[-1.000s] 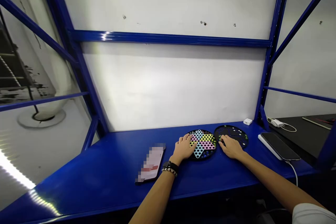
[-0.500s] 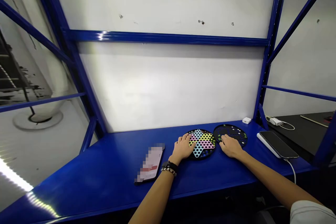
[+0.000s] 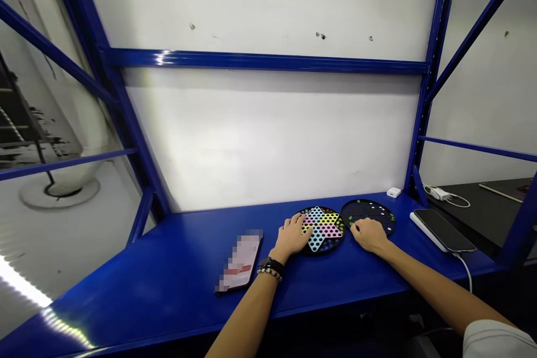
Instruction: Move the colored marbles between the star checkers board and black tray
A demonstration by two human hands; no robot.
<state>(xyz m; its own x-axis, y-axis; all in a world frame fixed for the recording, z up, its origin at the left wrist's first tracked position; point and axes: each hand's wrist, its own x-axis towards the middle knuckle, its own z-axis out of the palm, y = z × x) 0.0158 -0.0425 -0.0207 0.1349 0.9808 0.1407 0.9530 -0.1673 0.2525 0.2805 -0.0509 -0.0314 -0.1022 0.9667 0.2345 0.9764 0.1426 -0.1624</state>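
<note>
My left hand (image 3: 292, 236) lies with its fingers spread over the left edge of a round Chinese checkers board (image 3: 318, 222). The board carries a star of pink, yellow and light blue points full of holes, with small coloured pieces around its rim. To its right is a round black tray (image 3: 369, 211) with a few white and green pieces in it. At the tray's near left edge my right hand (image 3: 369, 235) is closed, fingers curled under. Whatever its fingertips hold, if anything, is hidden.
A phone (image 3: 242, 263) lies on the blue tabletop (image 3: 180, 274) left of my left hand. To the right, a dark phone (image 3: 444, 229) rests on a white block with a cable. A small white case (image 3: 394, 192) stands at the back. Blue frame posts rise at both sides.
My right hand's fingers have curled in more tightly at the tray's edge. My left hand stays in place on the board.
</note>
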